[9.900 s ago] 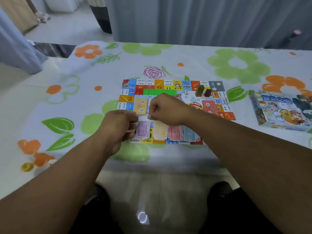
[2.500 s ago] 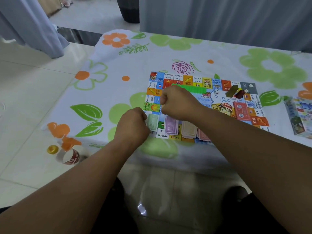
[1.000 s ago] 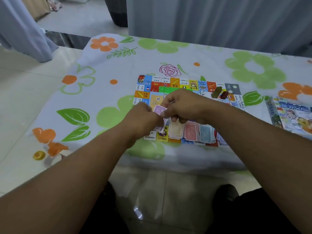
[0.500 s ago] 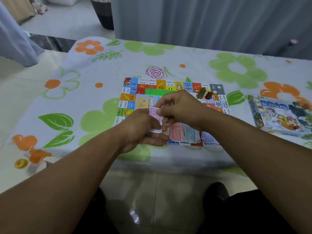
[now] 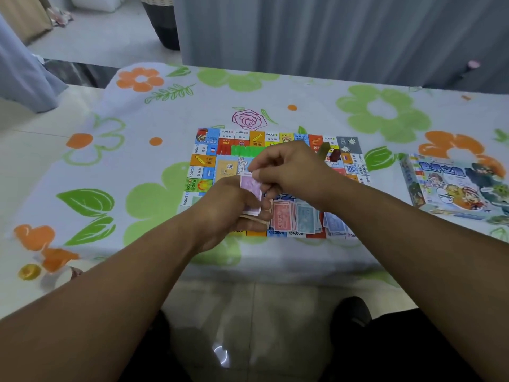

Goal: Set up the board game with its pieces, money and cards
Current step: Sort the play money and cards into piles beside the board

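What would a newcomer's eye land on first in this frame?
The two hands meeting over the colourful game board: the left hand grips a small stack of purple notes while the right hand pinches their top edge. Just right of them, red notes and blue notes lie in piles along the board's near edge. The game box sits far right on the flowered tablecloth.

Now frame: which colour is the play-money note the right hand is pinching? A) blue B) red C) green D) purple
D: the right hand pinches the purple note atop the stack of notes gripped by the left hand; the red notes and blue notes lie on the game board.
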Demonstrator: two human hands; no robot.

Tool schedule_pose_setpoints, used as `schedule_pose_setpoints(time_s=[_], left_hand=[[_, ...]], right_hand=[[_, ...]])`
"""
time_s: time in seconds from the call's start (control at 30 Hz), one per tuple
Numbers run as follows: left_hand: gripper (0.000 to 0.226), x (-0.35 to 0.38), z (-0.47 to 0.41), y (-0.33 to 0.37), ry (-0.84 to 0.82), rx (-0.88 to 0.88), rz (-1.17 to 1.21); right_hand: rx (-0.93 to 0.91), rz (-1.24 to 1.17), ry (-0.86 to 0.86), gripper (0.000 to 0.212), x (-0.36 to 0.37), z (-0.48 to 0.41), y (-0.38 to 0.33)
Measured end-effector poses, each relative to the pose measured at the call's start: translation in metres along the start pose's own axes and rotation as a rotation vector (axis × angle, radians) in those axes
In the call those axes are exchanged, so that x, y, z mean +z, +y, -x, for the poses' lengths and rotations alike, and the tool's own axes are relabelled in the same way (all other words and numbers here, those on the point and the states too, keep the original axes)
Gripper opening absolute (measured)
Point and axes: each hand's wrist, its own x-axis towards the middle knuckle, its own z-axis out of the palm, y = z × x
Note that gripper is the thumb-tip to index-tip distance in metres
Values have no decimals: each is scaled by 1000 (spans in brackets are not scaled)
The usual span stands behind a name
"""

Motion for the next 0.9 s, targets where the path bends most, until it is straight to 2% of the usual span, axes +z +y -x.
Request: schedule_pose_setpoints(time_s=[0.27,0.53,0.7,0.9], left_hand=[[35,-2,-2,1,79,43,12],[29,-3,-1,1,107,61,16],[32,0,-1,-1,162,95,-76],[31,-1,-1,-2,199,118,-24]], right_hand=[[-24,78,-19,16,2,-1,-1],[-60,109,-36,15,5,0,-5],[-39,158,7,15,8,-2,-4],[-32,239,27,20,8,-3,-3]])
